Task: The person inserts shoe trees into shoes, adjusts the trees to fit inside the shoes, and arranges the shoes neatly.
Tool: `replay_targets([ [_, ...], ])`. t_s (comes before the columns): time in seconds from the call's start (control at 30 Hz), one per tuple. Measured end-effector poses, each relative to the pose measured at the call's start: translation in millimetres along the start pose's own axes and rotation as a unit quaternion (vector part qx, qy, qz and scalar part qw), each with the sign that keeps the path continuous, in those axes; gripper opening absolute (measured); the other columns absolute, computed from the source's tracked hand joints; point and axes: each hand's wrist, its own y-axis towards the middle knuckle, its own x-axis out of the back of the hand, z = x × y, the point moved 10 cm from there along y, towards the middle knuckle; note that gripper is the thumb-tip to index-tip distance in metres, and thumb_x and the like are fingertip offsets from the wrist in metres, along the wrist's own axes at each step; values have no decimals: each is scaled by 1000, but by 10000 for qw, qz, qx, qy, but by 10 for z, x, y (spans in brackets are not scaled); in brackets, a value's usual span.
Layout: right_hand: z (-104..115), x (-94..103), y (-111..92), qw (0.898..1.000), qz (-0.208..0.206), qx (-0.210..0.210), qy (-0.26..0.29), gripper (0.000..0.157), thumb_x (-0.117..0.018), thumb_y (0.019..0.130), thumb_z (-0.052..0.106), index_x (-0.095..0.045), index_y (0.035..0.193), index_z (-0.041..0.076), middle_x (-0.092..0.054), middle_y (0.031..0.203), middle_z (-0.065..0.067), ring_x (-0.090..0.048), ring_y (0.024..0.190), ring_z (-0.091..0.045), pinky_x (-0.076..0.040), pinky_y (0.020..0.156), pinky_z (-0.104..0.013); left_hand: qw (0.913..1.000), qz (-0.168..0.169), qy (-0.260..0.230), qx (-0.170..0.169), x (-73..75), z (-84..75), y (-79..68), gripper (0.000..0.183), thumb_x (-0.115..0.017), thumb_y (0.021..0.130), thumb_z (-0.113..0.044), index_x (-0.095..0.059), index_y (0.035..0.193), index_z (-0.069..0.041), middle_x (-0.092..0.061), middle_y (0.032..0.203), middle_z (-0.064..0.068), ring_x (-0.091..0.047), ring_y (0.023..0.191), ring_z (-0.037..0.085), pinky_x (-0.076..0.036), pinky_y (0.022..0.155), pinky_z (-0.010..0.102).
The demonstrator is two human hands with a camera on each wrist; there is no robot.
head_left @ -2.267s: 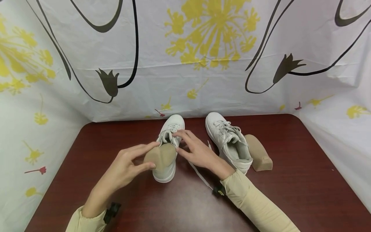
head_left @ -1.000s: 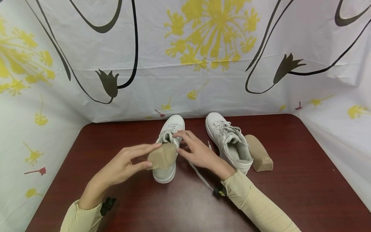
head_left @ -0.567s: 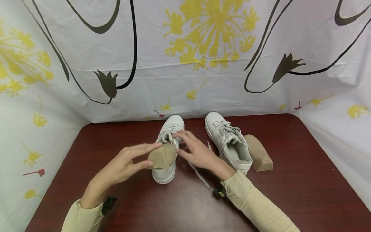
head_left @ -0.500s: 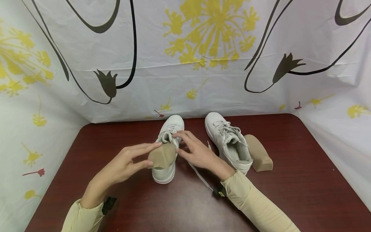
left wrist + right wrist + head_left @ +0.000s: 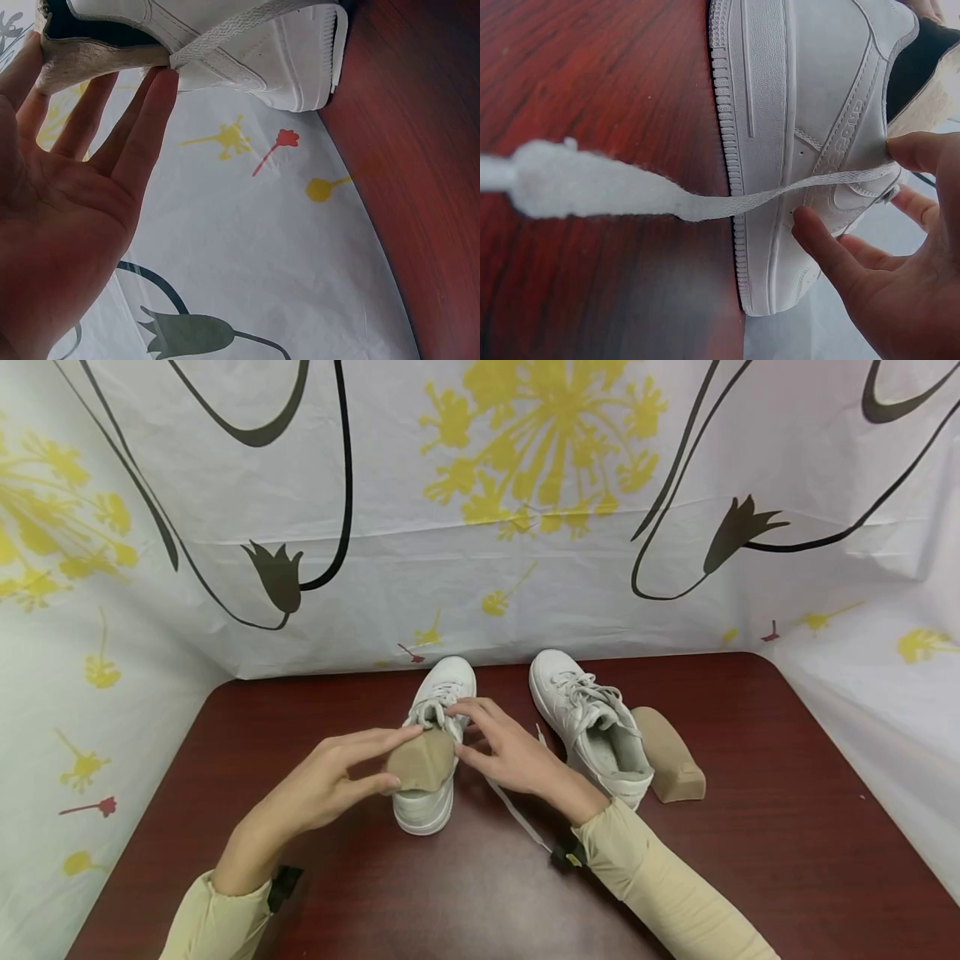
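Note:
A tan moulded shoe insert (image 5: 422,762) lies over the opening of the left white sneaker (image 5: 446,677), whose heel shows behind it. My left hand (image 5: 322,781) pinches the insert's edge between thumb and fingers. In the left wrist view, the insert (image 5: 94,64) is against the sneaker's dark-lined collar, with the fingertips of my left hand (image 5: 71,202) at its border. My right hand (image 5: 517,756) touches the sneaker's right side with spread fingers. From the right wrist, one digit of my right hand (image 5: 900,270) is at the collar and others touch the side, by a loose lace (image 5: 615,184).
A second white sneaker (image 5: 573,710) stands to the right, laces loosely threaded, its opening showing. Against its far side lies another tan insert (image 5: 667,756). All are on a dark red wooden table (image 5: 765,843), with a flower-printed white sheet (image 5: 480,593) behind it.
The insert has turned and shifted slightly right and forward over the opening, moved by my left hand. My right hand and both sneakers keep their places.

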Motion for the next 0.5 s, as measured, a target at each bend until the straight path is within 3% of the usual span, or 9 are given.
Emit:
replay_targets([
  [0.37, 0, -2, -3, 10000, -26, 1, 13, 49, -65, 96, 16, -48, 141, 19, -42, 143, -6, -62, 114, -27, -56, 89, -40, 9994, -40, 352, 36, -27, 72, 3, 61, -75, 89, -20, -53, 146, -23, -59, 136, -10, -54, 126, 12, -44, 104, 36],
  [0.5, 2, -4, -3, 10000, -10, 13, -1, 50, -65, 96, 16, -47, 142, 18, -42, 143, -6, -62, 115, -27, -56, 89, -40, 9986, -48, 522, 100, -37, 91, 4, 61, -75, 89, -23, -53, 145, -25, -53, 144, -3, -51, 130, 19, -45, 103, 45],
])
